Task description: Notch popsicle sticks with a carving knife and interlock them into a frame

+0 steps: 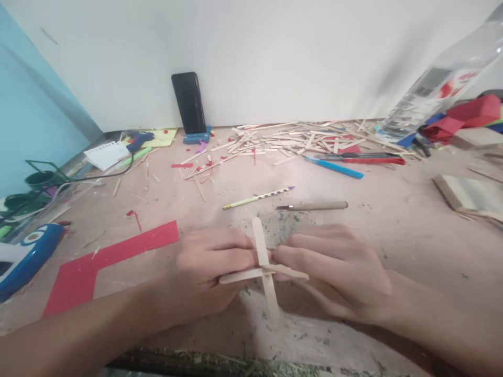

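Between my two hands is a cross-shaped piece made of popsicle sticks (270, 293), held just above the near part of the table. My left hand (214, 267) grips it from the left, with the fingers curled behind the crossing. From the right, my right hand (334, 264) has its fingers bent in against the piece near its middle. The fingertips of both hands are partly hidden behind the sticks. Beyond the hands lie a yellow pencil with purple marks (257, 198) and a wooden-handled carving tool (318, 206).
A loose pile of popsicle sticks (283, 141) lies along the wall, with a blue cutter (340, 168) in front. A phone (189, 102) leans upright. Red paper (137, 242) and a blue device (33, 256) are left. A plastic bottle (436, 84) and wood blocks (467, 196) stand right.
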A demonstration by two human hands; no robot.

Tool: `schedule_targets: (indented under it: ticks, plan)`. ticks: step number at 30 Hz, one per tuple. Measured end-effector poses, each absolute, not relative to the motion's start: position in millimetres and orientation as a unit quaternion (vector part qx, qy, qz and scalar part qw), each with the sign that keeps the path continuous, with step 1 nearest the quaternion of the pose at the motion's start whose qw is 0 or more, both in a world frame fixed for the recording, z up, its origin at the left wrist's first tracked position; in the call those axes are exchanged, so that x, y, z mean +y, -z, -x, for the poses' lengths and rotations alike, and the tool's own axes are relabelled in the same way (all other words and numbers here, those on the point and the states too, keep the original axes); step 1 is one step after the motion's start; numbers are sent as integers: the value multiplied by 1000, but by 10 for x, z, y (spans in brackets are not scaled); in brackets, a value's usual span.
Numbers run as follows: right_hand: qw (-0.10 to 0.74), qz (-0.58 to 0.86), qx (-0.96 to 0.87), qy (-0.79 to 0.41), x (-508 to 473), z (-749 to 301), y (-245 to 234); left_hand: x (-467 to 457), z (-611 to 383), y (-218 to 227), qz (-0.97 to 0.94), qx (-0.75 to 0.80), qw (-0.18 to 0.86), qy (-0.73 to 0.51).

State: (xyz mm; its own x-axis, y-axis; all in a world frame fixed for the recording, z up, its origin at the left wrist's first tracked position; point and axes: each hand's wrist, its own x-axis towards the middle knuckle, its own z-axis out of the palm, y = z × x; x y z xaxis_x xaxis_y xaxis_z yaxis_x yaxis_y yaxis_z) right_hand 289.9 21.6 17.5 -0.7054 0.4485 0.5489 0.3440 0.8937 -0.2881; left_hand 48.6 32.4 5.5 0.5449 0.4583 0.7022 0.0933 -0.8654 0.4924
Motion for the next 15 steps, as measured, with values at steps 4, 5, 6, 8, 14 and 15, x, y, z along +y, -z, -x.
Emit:
schedule_targets:
  ticks: [4,5,6,8,14,15]
  plan:
    - [322,230,-914,-88,196,-2873,-210,318,-466,-66,-873,181,175,-419]
    - [322,234,-913,-87,189,-2864,-222,318,-461,-67,-873,180,173,-418]
    - [321,236,-913,-86,182,-2856,-233,319,-456,-66,-873,179,173,-419]
    - [324,234,-913,-84,170,-2848,-247,322,-447,-59,-875,178,175,-415]
    - [334,234,-909,-86,166,-2850,-225,377,-469,-33,-873,171,200,-411]
    - [332,241,-907,-91,169,-2847,-218,389,-480,-40,-872,165,202,-413]
